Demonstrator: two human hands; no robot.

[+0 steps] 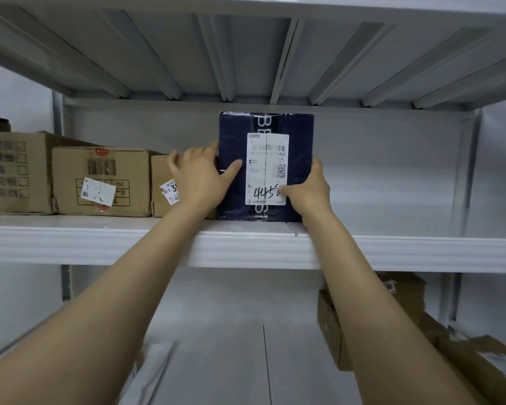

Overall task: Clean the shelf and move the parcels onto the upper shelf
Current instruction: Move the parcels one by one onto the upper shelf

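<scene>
On the upper shelf: a navy parcel point(300, 135) stands upright on the board near the front lip, a flat-faced rectangular box with a faintly glossy dark skin and pale lettering running up it.
Shipping label point(268, 159): white paper rectangle stuck to the parcel's front, with a barcode, a QR square and handwritten black digits.
Left hand point(200, 176): clamped on the parcel's left edge, thumb across the front face, fingers spread along the side.
Right hand point(310, 191): gripping the right edge, thumb pressed on the label's lower corner, fingers hidden behind the box.
Upper shelf point(100, 241): smooth white painted metal with a ribbed, rounded front lip.
Cardboard cartons point(100, 179): three brown corrugated boxes in a row left of the parcel, matte and scuffed; the smallest sits just beside the parcel, behind the left hand.
Ribbed underside point(246, 54): folded grey-white metal stiffeners overhead.
Lower shelf point(216, 331): white board with a centre seam.
Brown boxes point(333, 331): creased cardboard at the right, partly behind the right forearm.
Pale bag point(149, 372): blurred, at the left.
</scene>
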